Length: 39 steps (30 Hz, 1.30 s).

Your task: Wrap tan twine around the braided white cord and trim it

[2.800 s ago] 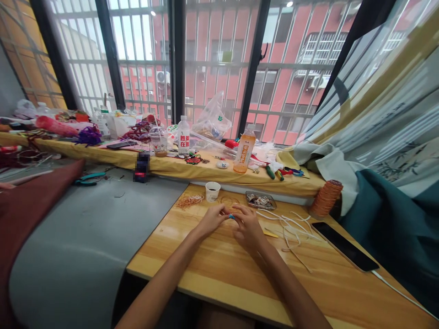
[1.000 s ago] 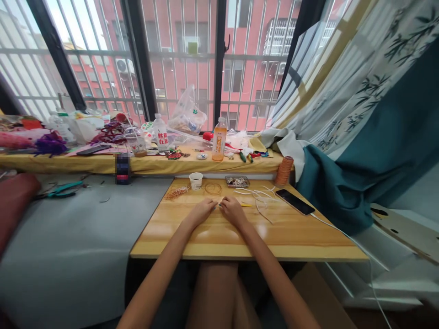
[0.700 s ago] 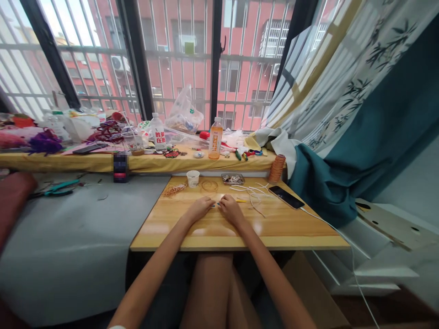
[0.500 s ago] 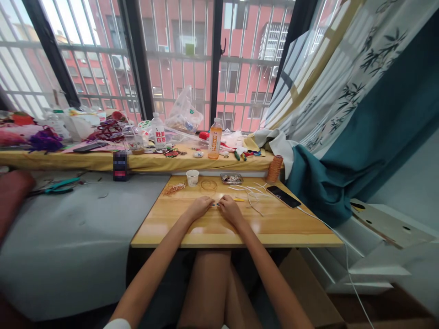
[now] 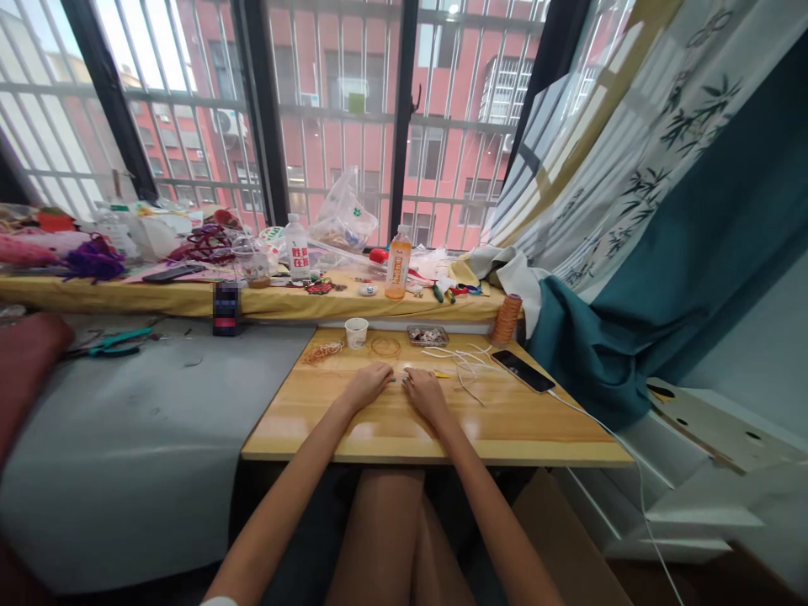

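Centrally, the left hand (image 5: 368, 385) and the right hand (image 5: 422, 390) meet fingertip to fingertip low over the wooden table (image 5: 523, 433), both with fingers curled in a pinch around a small blue piece (image 5: 398, 380) that shows only as a speck between them; what it is, and how firmly either hand has it, cannot be told at this size. The step in hand appears to be fine two-handed work on this piece, held just above the tabletop near its middle. Any further move would call for small, steady finger motions, with the forearms braced on the table. Beyond the hands lie a coil of thin wire (image 5: 385, 346), a tangle of orange strands (image 5: 321, 353), a white paper cup (image 5: 357, 332), a shallow metal tray (image 5: 427, 337) and loose white cords (image 5: 464, 362). Farther right stand a spool of orange thread (image 5: 506, 319) and a phone (image 5: 523, 371) on its cable.
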Each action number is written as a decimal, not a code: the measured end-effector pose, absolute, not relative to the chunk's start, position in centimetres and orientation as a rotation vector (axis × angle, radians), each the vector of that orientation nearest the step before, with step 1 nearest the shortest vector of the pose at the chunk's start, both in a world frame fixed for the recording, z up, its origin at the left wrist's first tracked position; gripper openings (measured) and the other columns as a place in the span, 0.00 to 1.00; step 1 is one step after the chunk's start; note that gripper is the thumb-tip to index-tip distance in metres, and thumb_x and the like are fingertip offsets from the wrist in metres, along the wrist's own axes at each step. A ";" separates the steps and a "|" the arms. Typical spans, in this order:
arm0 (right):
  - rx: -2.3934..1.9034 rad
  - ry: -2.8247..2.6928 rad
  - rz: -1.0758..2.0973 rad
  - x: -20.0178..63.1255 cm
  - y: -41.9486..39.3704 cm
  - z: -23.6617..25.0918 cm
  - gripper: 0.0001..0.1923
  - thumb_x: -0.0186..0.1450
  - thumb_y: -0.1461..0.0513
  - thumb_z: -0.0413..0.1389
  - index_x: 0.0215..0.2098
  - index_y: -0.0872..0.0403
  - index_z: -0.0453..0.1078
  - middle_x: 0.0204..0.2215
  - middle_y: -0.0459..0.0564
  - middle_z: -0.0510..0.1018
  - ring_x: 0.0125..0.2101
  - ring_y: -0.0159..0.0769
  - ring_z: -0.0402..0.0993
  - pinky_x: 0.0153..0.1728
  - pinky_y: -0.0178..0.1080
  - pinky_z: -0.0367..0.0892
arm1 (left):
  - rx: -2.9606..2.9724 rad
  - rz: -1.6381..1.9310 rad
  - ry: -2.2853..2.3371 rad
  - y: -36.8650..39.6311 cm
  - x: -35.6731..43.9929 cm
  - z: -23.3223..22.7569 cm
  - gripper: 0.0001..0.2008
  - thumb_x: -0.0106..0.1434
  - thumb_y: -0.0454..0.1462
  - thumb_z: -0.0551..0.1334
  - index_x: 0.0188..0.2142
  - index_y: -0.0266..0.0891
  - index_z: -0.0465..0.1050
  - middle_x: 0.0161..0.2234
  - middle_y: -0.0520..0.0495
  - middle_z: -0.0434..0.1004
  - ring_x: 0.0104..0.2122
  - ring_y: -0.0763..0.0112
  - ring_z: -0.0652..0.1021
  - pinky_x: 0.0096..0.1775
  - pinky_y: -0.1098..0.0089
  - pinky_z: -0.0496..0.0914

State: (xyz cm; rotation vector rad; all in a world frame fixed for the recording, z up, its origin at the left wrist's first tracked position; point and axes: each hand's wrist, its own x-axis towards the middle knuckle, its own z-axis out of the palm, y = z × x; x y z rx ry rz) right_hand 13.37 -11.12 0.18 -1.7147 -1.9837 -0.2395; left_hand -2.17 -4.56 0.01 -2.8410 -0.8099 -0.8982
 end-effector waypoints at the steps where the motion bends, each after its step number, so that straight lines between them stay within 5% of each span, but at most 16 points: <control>1: -1.713 -1.987 -0.238 13.4 -11.1 0.1 0.14 0.60 0.66 0.44 0.44 0.58 0.64 0.37 0.55 0.72 0.40 0.37 0.65 0.43 0.38 0.53 | -2.859 -0.906 -0.786 -4.5 -2.2 -0.1 0.09 0.61 0.35 0.49 0.35 0.35 0.66 0.32 0.45 0.70 0.33 0.70 0.70 0.36 0.71 0.64; 5: -1.719 -1.965 -0.230 13.5 -11.3 0.1 0.13 0.60 0.66 0.43 0.40 0.57 0.65 0.37 0.54 0.73 0.40 0.37 0.65 0.44 0.39 0.51 | -2.947 -0.892 -0.677 -4.3 -2.1 -0.3 0.15 0.60 0.32 0.49 0.47 0.36 0.61 0.39 0.43 0.70 0.38 0.70 0.71 0.40 0.71 0.65; 15: -1.694 -1.902 -0.096 13.4 -11.9 0.4 0.12 0.60 0.65 0.44 0.37 0.58 0.66 0.36 0.55 0.74 0.38 0.38 0.66 0.41 0.38 0.54 | -3.014 -0.744 -0.676 -4.8 -2.2 -0.2 0.17 0.59 0.31 0.48 0.48 0.37 0.62 0.38 0.43 0.71 0.38 0.69 0.71 0.40 0.70 0.65; 31: -1.431 -1.698 0.442 14.6 -11.4 -1.0 0.14 0.57 0.67 0.45 0.38 0.58 0.69 0.33 0.53 0.76 0.32 0.34 0.70 0.34 0.36 0.64 | -2.877 -0.729 -0.727 -5.6 -2.0 0.3 0.09 0.61 0.36 0.50 0.31 0.36 0.66 0.29 0.46 0.72 0.30 0.71 0.72 0.32 0.73 0.63; 39: -1.395 -1.641 0.499 14.7 -11.2 -1.3 0.14 0.55 0.67 0.46 0.36 0.57 0.70 0.35 0.53 0.74 0.36 0.34 0.68 0.40 0.37 0.61 | -2.960 -0.784 -0.752 -6.2 -1.7 0.8 0.13 0.60 0.42 0.50 0.36 0.36 0.67 0.31 0.46 0.70 0.32 0.70 0.71 0.33 0.73 0.64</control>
